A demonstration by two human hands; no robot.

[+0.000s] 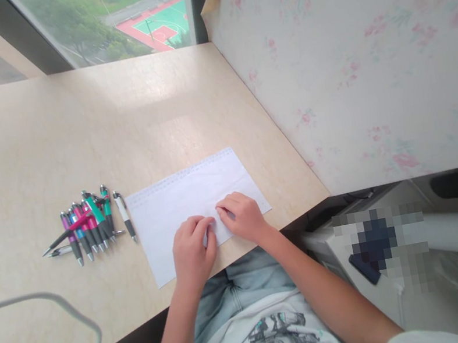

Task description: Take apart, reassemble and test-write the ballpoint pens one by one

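A white sheet of paper (pixel 185 203) lies near the front edge of a beige desk (pixel 72 134). My left hand (pixel 193 254) rests on the sheet's near part with its fingers curled and pressed down on the paper. My right hand (pixel 243 216) sits just to the right of it, fingers bent, fingertips pressing the same sheet. The two hands almost touch at the fingertips. A bunch of several coloured pens (pixel 88 226) lies on the desk to the left of the paper, about a hand's width from my left hand.
A floral-patterned partition wall (pixel 346 56) bounds the desk on the right. A window (pixel 108 15) runs along the far edge. A grey cable (pixel 57 302) loops over the desk's front left. A white box with a dark object (pixel 375 246) stands low on the right.
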